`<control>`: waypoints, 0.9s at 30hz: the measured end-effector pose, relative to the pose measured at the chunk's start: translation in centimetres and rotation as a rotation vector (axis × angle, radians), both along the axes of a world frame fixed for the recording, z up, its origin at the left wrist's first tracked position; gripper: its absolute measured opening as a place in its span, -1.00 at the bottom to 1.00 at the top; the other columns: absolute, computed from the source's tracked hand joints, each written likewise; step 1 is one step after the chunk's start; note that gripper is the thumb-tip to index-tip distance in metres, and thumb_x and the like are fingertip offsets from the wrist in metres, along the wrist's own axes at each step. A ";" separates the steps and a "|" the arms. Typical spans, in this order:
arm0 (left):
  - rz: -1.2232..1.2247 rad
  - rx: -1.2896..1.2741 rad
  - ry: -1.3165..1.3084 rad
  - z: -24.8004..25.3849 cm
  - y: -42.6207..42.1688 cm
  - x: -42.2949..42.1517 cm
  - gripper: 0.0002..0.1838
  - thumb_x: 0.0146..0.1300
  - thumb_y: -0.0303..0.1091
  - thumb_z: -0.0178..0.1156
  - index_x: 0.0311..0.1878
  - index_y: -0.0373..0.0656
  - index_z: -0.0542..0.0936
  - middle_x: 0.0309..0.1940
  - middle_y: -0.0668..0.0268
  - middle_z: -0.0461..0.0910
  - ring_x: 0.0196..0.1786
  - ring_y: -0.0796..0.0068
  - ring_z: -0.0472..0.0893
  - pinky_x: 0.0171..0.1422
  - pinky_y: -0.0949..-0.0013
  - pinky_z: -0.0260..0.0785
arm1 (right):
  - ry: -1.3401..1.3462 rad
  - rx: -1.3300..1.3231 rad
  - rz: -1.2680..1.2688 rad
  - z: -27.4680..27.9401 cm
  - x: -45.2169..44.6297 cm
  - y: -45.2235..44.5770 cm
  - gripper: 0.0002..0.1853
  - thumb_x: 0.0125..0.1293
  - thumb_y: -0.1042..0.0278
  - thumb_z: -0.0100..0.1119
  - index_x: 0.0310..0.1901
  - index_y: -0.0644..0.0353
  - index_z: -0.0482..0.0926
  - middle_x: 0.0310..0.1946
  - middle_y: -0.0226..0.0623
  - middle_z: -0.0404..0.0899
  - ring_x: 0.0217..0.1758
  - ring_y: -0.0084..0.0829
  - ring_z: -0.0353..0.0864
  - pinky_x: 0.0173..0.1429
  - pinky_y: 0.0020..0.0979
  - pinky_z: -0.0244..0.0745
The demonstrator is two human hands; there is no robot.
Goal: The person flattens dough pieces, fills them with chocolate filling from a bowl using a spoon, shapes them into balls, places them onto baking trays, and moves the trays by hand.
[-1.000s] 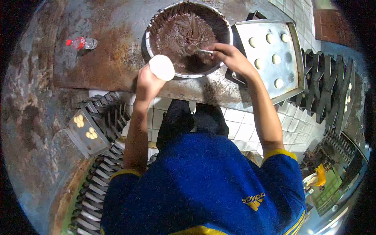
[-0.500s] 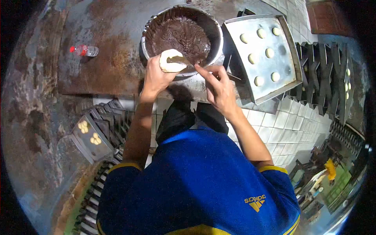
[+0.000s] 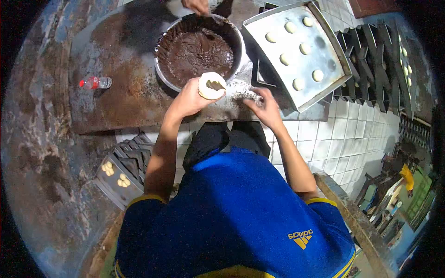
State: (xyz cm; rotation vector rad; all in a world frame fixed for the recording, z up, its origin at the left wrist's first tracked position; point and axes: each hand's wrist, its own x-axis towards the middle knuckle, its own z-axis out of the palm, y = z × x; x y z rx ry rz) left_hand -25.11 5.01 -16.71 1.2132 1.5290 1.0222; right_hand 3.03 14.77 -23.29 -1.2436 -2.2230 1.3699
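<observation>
My left hand holds a round of pale dough with a dab of dark brown filling at its centre. Just behind it stands a large round bowl of thick brown paste. My right hand is low over the table's front edge, right of the dough and apart from it. Its fingers are bent and slightly blurred, and whether they grip a utensil cannot be made out. A metal tray with several small dough balls lies to the right of the bowl.
Another person's hand reaches to the bowl's far rim. A red-capped bottle lies on the table at left. Stacked trays stand at the far right. Below left, a tray bears dough clusters.
Brown filling now sits on the dough, which was bare a second ago. My right hand has left the bowl and moved away from the dough to the right. Another person's hand has appeared.
</observation>
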 end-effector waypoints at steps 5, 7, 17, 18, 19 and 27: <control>-0.228 -0.103 -0.069 3.2 1.2 1.0 -0.62 0.20 -0.32 0.54 0.05 -0.23 0.73 -0.07 0.23 0.82 -0.02 0.49 0.74 0.14 0.31 0.55 | 0.289 0.081 0.264 13.6 -6.9 0.5 -0.17 0.09 0.07 0.69 0.38 0.18 0.58 0.22 -0.13 0.58 0.32 -0.19 0.62 0.43 -0.20 0.51; -0.261 -0.087 -0.077 3.7 1.2 0.6 -0.58 0.17 -0.36 0.53 0.09 -0.24 0.71 -0.03 0.24 0.80 0.02 0.50 0.72 0.17 0.31 0.55 | 0.283 0.065 0.286 14.5 -7.4 1.2 -0.28 0.11 0.12 0.67 0.29 0.23 0.64 0.14 -0.16 0.63 0.23 -0.24 0.67 0.35 -0.24 0.55; 0.023 -0.012 -0.610 4.5 -1.0 0.9 -0.57 0.46 -0.26 0.39 0.26 -0.25 0.57 0.01 0.41 0.68 0.09 0.67 0.62 0.10 0.50 0.50 | 0.403 -0.330 0.080 16.1 -7.8 0.3 -0.53 0.32 0.33 0.49 0.24 0.26 0.67 0.07 -0.13 0.69 0.03 -0.32 0.76 0.15 -0.24 0.69; 0.089 0.006 -0.572 4.9 -0.9 1.4 -0.59 0.48 -0.25 0.33 0.26 -0.28 0.58 -0.01 0.42 0.68 0.05 0.67 0.62 0.11 0.50 0.48 | 0.422 -0.394 0.041 16.9 -7.9 0.1 -0.43 0.32 0.28 0.50 0.34 0.22 0.62 0.15 -0.11 0.64 0.07 -0.24 0.76 0.18 -0.17 0.70; 0.087 0.009 -0.572 4.6 -1.0 1.4 -0.59 0.48 -0.25 0.33 0.26 -0.28 0.58 -0.01 0.42 0.68 0.05 0.67 0.62 0.11 0.50 0.48 | 0.423 -0.390 0.040 17.7 -8.0 0.0 -0.43 0.32 0.28 0.50 0.34 0.22 0.62 0.15 -0.11 0.64 0.07 -0.24 0.76 0.18 -0.17 0.70; 0.238 -0.001 -0.703 6.1 -0.6 2.5 -0.65 0.45 -0.30 0.13 0.22 -0.20 0.54 -0.12 0.36 0.64 -0.20 0.71 0.57 -0.23 0.57 0.41 | 0.268 0.566 0.443 18.8 -9.6 1.2 -0.33 0.15 0.03 0.62 0.28 0.07 0.66 0.08 -0.14 0.59 0.12 -0.09 0.69 0.08 -0.09 0.66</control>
